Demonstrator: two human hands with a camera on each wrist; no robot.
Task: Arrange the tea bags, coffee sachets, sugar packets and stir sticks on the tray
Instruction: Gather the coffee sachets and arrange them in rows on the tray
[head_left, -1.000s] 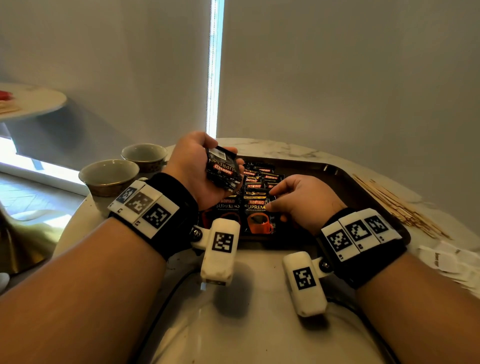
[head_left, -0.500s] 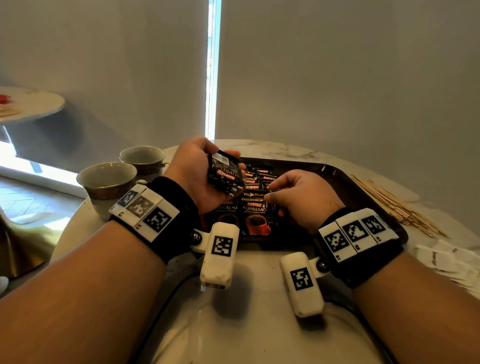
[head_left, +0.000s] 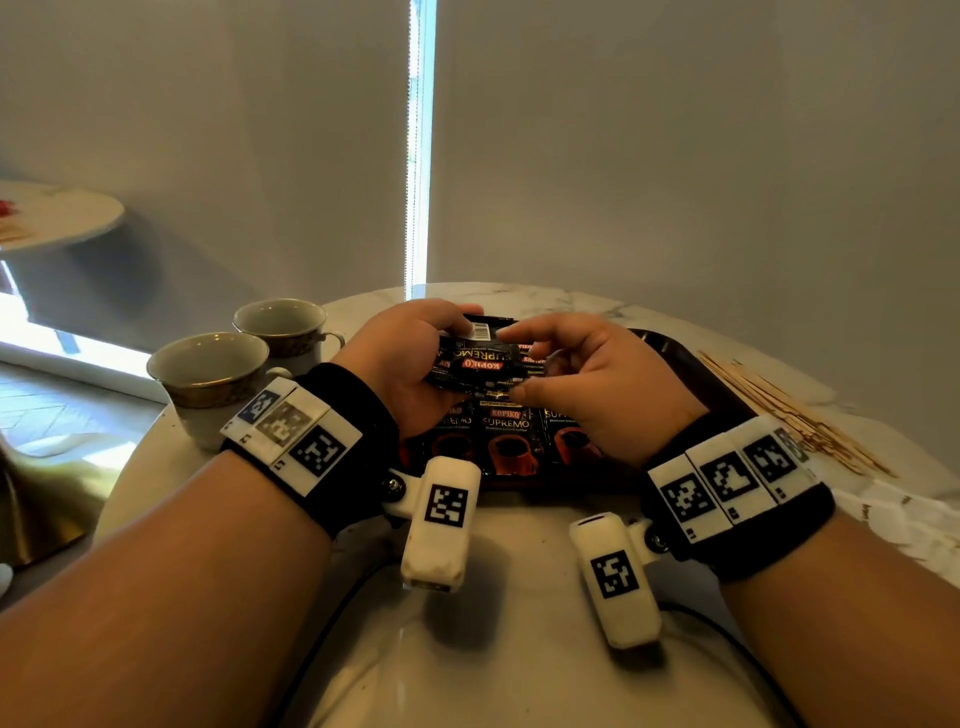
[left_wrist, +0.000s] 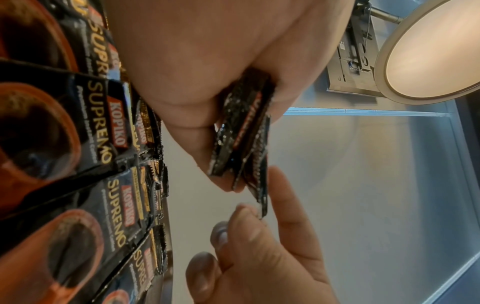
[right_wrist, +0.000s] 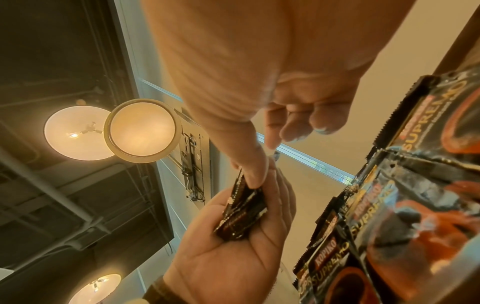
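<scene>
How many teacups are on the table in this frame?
2. One teacup stands at the table's left edge, nearer the person; the second teacup stands just behind it. The forearms may hide others.

- "KOPIKO SUPREMO" on the black coffee sachets (head_left: 503, 435) lying on the tray
- Same name, upside down, plus a barcode, on the held sachets (head_left: 475, 361)
</scene>
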